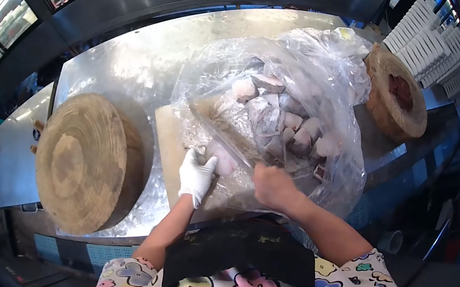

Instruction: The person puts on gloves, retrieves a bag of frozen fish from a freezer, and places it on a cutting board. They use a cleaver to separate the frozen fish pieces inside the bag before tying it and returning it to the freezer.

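My left hand (197, 176), in a white glove, is closed on the side of a pale pink piece of fish (224, 161) lying on the cutting board (168, 133). My bare right hand (274, 188) is wrapped round the handle of a large knife (229, 138). Its long blade slants up and to the left, over the board and just beyond the fish piece. Right behind the blade, several grey-skinned fish chunks (302, 138) lie in a spread-out clear plastic bag (344, 169). My right fist hides the knife's handle.
A thick round wooden chopping block (74, 163) stands at left on the metal table (113, 75). Another block (396, 98), hollowed on top, is at the far right. White stacked trays (421, 38) rise behind it. Glass display windows (0, 26) line the back left.
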`<action>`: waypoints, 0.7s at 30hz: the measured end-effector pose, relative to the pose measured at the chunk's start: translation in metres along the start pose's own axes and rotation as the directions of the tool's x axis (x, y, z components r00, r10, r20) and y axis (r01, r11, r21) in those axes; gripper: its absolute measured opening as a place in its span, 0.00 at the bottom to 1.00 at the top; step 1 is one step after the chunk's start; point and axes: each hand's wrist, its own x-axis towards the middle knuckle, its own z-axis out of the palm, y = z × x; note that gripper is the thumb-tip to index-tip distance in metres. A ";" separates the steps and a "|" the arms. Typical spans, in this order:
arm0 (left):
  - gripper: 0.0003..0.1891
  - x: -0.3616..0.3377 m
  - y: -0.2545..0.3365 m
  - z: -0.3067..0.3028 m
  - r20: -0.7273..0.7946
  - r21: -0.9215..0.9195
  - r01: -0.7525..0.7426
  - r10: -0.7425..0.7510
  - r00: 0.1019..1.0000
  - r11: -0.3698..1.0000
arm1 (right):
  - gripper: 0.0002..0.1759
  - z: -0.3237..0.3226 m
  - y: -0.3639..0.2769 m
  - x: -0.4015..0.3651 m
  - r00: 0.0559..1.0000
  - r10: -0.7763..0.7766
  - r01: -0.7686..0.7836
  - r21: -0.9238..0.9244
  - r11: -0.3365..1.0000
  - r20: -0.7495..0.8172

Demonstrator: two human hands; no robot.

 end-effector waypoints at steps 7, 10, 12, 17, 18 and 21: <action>0.11 0.002 0.004 0.006 0.003 -0.147 0.008 -0.008 1.000 0.989 | 0.10 0.008 0.009 -0.001 1.000 -0.004 0.005 0.110 0.994 -0.010; 0.11 0.006 0.020 -0.001 -0.072 -0.257 -0.264 0.254 0.964 0.930 | 0.08 -0.009 0.003 -0.009 0.995 -0.054 0.060 0.072 0.996 -0.080; 0.12 -0.002 0.054 -0.020 -0.109 -0.292 -0.280 0.259 0.960 0.914 | 0.08 -0.025 -0.006 -0.024 0.996 -0.061 0.064 0.051 0.997 -0.068; 0.28 -0.001 0.019 -0.007 -0.001 0.083 -0.233 0.234 0.972 0.969 | 0.08 0.008 0.016 0.001 0.991 -0.052 0.059 0.057 0.997 -0.125; 0.35 -0.006 0.008 0.004 0.044 0.217 -0.245 0.241 0.969 0.945 | 0.08 0.017 0.020 0.009 0.999 -0.042 0.044 0.069 0.997 -0.028; 0.45 -0.014 0.020 0.018 0.071 0.382 -0.224 0.214 0.974 0.897 | 0.10 0.008 0.007 0.009 0.999 -0.011 0.008 0.074 0.997 0.036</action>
